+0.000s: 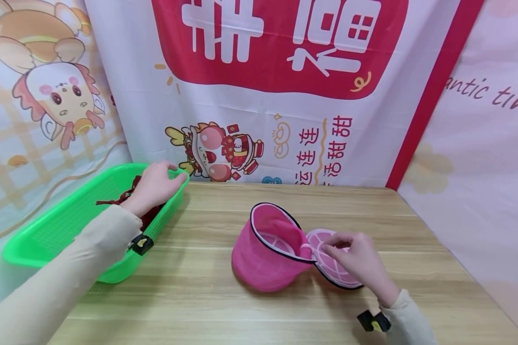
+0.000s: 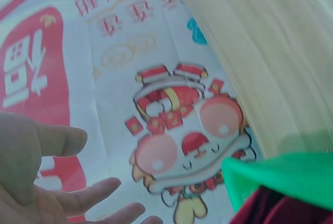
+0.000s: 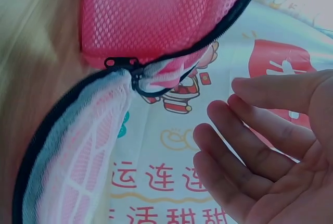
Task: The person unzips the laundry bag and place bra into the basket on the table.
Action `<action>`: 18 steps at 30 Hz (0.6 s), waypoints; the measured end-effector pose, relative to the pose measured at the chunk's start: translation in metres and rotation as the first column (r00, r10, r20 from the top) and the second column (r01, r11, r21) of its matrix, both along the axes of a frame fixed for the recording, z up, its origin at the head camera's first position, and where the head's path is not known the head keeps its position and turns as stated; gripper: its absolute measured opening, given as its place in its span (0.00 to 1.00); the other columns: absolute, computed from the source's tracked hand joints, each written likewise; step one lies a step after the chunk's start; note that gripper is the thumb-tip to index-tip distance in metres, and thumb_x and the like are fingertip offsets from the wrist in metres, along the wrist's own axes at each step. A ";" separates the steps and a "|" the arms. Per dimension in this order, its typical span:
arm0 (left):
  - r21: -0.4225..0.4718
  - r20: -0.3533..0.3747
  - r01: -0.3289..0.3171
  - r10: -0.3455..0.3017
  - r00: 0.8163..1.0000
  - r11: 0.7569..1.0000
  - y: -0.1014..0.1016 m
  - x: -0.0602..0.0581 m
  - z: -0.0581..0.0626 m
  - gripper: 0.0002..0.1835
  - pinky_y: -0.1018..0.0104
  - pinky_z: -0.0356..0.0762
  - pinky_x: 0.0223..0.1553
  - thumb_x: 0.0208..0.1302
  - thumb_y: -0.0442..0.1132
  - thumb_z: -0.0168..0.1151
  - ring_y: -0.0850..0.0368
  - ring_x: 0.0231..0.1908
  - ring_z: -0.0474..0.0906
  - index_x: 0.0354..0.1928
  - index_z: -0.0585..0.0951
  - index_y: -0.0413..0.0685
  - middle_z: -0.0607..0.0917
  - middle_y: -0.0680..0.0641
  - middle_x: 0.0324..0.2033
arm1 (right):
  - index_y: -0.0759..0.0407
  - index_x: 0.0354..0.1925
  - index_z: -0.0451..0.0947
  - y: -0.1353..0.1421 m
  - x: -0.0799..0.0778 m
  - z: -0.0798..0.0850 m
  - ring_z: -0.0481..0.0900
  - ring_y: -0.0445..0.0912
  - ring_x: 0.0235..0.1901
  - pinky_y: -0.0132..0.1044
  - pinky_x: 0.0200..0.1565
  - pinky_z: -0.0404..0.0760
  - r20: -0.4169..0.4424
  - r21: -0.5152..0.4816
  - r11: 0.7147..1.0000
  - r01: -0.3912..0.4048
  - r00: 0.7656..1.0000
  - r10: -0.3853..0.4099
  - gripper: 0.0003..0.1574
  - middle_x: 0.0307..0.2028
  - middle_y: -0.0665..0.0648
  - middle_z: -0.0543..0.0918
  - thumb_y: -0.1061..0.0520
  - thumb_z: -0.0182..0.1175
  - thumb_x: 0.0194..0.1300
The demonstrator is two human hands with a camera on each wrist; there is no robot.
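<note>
A pink mesh laundry bag (image 1: 267, 261) stands on the table with its round mouth open. Its round lid (image 1: 328, 261) lies folded out to the right, joined at the black zipper (image 3: 136, 73). My right hand (image 1: 362, 256) hovers over that lid, fingers loosely bent and holding nothing; the right wrist view shows it apart from the bag. Over the far right rim of a green basket (image 1: 79, 225) is my left hand (image 1: 157, 187), with nothing in its parted fingers in the left wrist view. A dark red cloth (image 1: 148, 218) with thin straps lies in the basket, partly hidden by my left hand.
The wood-grain table (image 1: 207, 306) meets a printed white and red cloth (image 1: 250, 110) hanging behind it. A patterned cloth (image 1: 51, 158) hangs on the left, and a pale one (image 1: 478, 167) on the right. The basket stands at the table's left side.
</note>
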State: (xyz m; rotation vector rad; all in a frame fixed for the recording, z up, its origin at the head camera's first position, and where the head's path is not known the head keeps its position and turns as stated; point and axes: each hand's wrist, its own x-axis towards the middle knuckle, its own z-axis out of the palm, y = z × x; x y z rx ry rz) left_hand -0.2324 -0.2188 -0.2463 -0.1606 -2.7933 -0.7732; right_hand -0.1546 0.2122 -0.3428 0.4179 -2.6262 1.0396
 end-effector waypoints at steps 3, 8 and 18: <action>0.002 0.001 0.019 -0.019 1.000 1.000 0.010 0.006 -0.003 0.32 0.41 0.59 0.50 0.62 0.56 0.48 0.37 0.54 0.59 0.55 0.68 0.33 0.70 0.33 0.51 | 0.53 0.29 0.83 0.003 -0.001 0.003 0.76 0.39 0.28 0.33 0.30 0.77 0.000 -0.006 1.000 0.000 1.000 0.000 0.04 0.25 0.43 0.80 0.56 0.66 0.51; 0.011 -0.019 0.036 -0.035 0.999 0.999 0.024 0.014 -0.008 0.31 0.41 0.56 0.53 0.61 0.56 0.49 0.38 0.57 0.57 0.54 0.68 0.36 0.69 0.35 0.53 | 0.55 0.30 0.83 0.006 -0.002 0.006 0.76 0.40 0.27 0.34 0.30 0.77 -0.027 -0.002 1.000 -0.008 1.000 0.008 0.06 0.26 0.44 0.81 0.56 0.66 0.52; -0.014 -0.079 0.090 -0.091 0.993 0.996 0.050 0.033 -0.030 0.33 0.42 0.55 0.54 0.61 0.61 0.45 0.40 0.58 0.56 0.55 0.69 0.40 0.66 0.39 0.56 | 0.56 0.36 0.81 0.009 -0.002 0.009 0.76 0.40 0.30 0.34 0.32 0.77 -0.090 -0.025 0.999 0.023 0.996 -0.025 0.11 0.30 0.46 0.81 0.50 0.61 0.57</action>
